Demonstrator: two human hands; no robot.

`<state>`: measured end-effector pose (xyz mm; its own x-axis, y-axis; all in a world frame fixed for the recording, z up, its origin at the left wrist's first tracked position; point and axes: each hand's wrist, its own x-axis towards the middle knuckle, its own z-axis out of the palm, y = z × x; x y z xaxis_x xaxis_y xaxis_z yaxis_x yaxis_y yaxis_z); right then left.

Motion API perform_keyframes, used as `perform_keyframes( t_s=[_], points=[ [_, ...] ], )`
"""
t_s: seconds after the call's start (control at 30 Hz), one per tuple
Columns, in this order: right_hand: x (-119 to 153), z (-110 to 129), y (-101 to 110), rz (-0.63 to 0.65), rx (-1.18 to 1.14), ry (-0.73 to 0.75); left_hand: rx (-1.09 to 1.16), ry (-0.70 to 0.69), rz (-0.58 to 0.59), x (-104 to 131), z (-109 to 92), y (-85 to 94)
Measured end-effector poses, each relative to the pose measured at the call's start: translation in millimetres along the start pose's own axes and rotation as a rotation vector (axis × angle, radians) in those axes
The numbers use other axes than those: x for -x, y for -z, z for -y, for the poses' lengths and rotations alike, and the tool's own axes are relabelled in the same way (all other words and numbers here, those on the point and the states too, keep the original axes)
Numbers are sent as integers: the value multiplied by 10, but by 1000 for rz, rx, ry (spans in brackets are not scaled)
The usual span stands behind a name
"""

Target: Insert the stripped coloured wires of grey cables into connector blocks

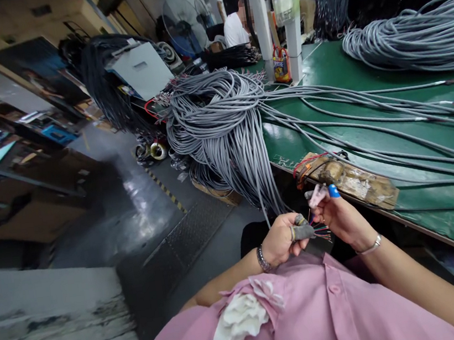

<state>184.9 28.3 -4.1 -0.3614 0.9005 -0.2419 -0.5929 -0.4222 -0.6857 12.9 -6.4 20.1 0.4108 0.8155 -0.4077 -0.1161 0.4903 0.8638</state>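
Note:
My left hand (pixel 284 238), with grey covers on its finger and thumb tips, is closed around the end of a grey cable. Thin coloured wires (pixel 322 231) fan out from its grip towards the right. Just beside it, my right hand (pixel 340 219) is closed in a pinch, with a blue cover on one finger and pale wrapping on others. A few thin wires run up to its fingertips; the exact contact is partly hidden. Both hands are in front of my body, at the edge of the green table (pixel 430 157).
A large bundle of grey cables (pixel 220 115) hangs over the table's corner, with several cables stretched across the top. A taped wooden block (pixel 349 179) lies at the near edge. Another cable coil (pixel 414 36) lies at the back right. A person (pixel 235 28) sits beyond, near a fan (pixel 183 22).

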Motion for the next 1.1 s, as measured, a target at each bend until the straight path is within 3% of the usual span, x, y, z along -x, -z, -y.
perform_keyframes(
  t_s=[0.17,0.57,0.87,1.1],
  points=[
    [21,-21,-48,-23,99,129,116,-10,-14,-68,-18,-3],
    [-52,-54,2,-85,71,159,232,18,44,-77,-46,7],
    [-143,-102,-12,-36,-39,-2,254,103,87,-149,-56,0],
    [-197,-139,-3,-140,-115,69,278,106,60,-193,3,7]
  ],
)
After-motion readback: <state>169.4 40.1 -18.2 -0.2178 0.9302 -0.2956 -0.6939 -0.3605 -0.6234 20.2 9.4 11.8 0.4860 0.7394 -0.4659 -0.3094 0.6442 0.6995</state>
